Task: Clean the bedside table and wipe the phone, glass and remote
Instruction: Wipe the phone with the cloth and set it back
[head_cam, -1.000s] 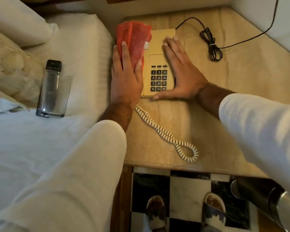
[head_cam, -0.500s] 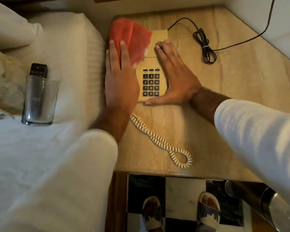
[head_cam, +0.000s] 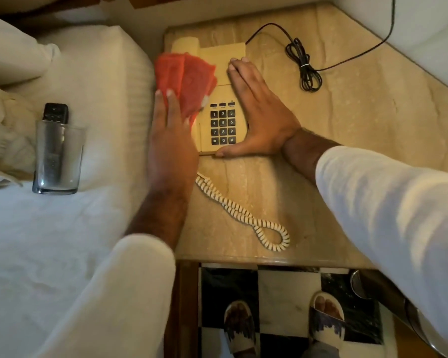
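Standing in a clear glass [head_cam: 58, 158] on the bed [head_cam: 62, 241], the black remote [head_cam: 55, 112] blurs below the rim. The left hand [head_cam: 172, 148] presses a fuzzy red cloth [head_cam: 185, 81], fingers straight, hiding most of the handset [head_cam: 185, 45]; the beige phone [head_cam: 223, 125] sits at the marble bedside table's [head_cam: 347, 151] left edge, right hand [head_cam: 259, 117] flat against it.

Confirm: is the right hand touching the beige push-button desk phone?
Touching. Head view shows the right hand flat against the right side of the beige push-button desk phone, thumb along its front edge.
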A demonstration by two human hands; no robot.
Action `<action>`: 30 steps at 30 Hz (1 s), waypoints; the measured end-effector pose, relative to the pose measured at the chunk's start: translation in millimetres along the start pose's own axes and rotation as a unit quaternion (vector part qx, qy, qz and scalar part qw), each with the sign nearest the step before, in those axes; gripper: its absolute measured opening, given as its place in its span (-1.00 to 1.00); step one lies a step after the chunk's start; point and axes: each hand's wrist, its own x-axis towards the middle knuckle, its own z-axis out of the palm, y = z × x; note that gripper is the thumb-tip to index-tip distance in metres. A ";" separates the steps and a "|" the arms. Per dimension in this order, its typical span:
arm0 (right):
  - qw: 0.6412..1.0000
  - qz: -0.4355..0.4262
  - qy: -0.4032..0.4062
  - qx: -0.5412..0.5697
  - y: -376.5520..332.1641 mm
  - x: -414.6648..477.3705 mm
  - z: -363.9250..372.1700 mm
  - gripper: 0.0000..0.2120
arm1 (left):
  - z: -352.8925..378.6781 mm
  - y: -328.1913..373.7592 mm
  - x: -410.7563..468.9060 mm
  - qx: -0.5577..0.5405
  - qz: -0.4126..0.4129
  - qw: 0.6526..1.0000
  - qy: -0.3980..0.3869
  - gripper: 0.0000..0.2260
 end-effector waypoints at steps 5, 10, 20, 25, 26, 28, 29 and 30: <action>0.997 -0.042 -0.056 0.019 7.2 -1.3 -14.9 0.55 | -34.2 3.8 -16.2 0.016 -0.088 0.996 -0.013 -0.60; 0.997 -0.045 -0.057 0.017 11.2 -6.7 -11.5 0.55 | -26.2 62.1 -14.2 -0.026 0.015 0.996 0.090 -0.58; 0.999 -0.017 -0.046 -0.008 14.3 -2.5 -5.9 0.56 | 33.5 93.7 79.0 0.118 0.038 0.992 -0.024 -0.56; 0.999 -0.012 -0.049 -0.016 15.7 -4.2 -6.2 0.42 | 33.0 71.2 -10.2 0.067 0.035 0.996 -0.048 -0.40; 0.999 -0.018 -0.034 -0.004 14.4 -3.9 -7.0 0.39 | 31.6 68.6 -33.5 0.063 0.029 0.996 -0.061 -0.39; 0.999 -0.015 -0.029 0.012 13.5 -1.7 -7.2 0.43 | 28.3 65.1 -69.7 0.042 0.014 0.995 -0.092 -0.36; 0.999 -0.012 -0.031 0.018 12.5 -0.9 -9.8 0.44 | 29.4 63.6 -76.4 0.031 0.014 0.995 -0.093 -0.38; 0.999 -0.009 -0.034 0.030 11.4 -1.7 -10.9 0.43 | 29.6 63.7 -78.1 0.030 0.008 0.996 -0.085 -0.40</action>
